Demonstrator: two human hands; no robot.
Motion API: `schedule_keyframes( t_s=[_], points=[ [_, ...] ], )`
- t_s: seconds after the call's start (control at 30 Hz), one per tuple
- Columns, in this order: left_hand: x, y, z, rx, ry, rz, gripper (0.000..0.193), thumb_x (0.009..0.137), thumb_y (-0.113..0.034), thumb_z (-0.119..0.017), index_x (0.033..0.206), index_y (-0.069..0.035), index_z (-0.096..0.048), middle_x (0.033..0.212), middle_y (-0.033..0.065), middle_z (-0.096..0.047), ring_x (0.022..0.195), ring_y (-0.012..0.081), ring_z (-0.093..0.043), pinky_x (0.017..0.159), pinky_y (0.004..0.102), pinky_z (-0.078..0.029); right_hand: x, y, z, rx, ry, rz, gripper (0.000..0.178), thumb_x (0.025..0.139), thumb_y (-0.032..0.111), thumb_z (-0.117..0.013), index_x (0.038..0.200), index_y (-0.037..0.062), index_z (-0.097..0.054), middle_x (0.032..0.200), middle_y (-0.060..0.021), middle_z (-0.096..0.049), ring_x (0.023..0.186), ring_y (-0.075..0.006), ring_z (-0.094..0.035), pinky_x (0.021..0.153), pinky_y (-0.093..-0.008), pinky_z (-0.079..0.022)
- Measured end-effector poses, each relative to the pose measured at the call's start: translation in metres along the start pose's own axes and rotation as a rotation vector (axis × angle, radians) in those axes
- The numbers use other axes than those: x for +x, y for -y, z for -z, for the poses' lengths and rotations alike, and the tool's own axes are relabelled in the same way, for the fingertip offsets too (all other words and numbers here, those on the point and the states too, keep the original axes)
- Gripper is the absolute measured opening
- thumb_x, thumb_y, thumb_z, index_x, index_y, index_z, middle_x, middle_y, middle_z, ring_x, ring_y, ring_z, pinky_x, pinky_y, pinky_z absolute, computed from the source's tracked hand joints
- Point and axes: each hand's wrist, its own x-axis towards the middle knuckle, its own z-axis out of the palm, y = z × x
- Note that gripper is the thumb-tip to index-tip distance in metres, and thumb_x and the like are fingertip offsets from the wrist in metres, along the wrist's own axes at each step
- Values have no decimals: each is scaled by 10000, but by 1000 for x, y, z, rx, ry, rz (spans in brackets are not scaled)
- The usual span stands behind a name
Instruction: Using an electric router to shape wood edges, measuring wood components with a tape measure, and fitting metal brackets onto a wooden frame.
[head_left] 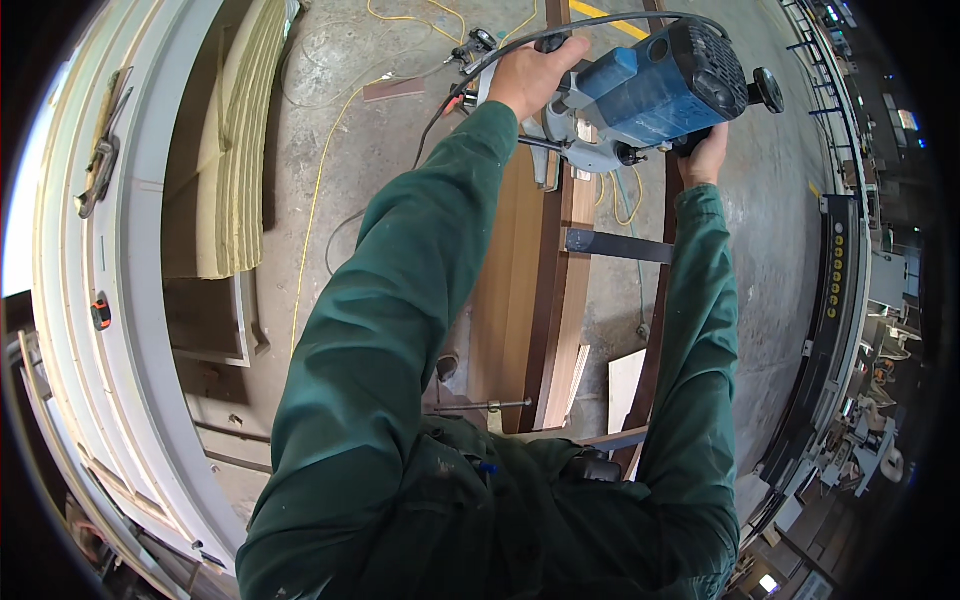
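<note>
A large blue plunge router (660,85) is tilted on its side over the far end of a long wooden workpiece (505,290). My left hand (532,78) is closed round the router's dark handle on the left, near its metal base. On the motor's near right side, my right hand (706,158) is closed round another dark grip, its fingers partly hidden. A black power cord (432,125) loops over the router and down past my left wrist. The frame does not show whether the cutter touches the wood.
A clamp (490,405) crosses the workpiece's near end. A dark crossbar (618,246) runs to the right. At left, a long pale bench (140,260) carries a tape measure (101,313); yellowish sheets (240,150) stand beside it. A yellow cord (318,205) lies on the floor.
</note>
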Motion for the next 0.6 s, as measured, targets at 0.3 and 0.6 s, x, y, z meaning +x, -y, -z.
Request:
schedule_keyframes(
  t_s=[0.3,0.6],
  points=[
    [9,-16,6,-115,44,9,584,738,-577,-613,876,-10,-643,751,40,-595,683,142,-550,676,279,-435,-3,6,2,-25,8,-8,408,925,389,-465,1104,46,-594,1014,-54,-653,892,-176,-616,791,-307,-478],
    [13,-13,4,-129,60,66,525,732,-542,-643,872,-36,-641,766,16,-580,691,116,-535,650,246,-421,-13,16,1,-49,-5,-54,384,941,354,-427,1132,51,-568,1084,-58,-633,952,-198,-609,823,-335,-484]
  ],
)
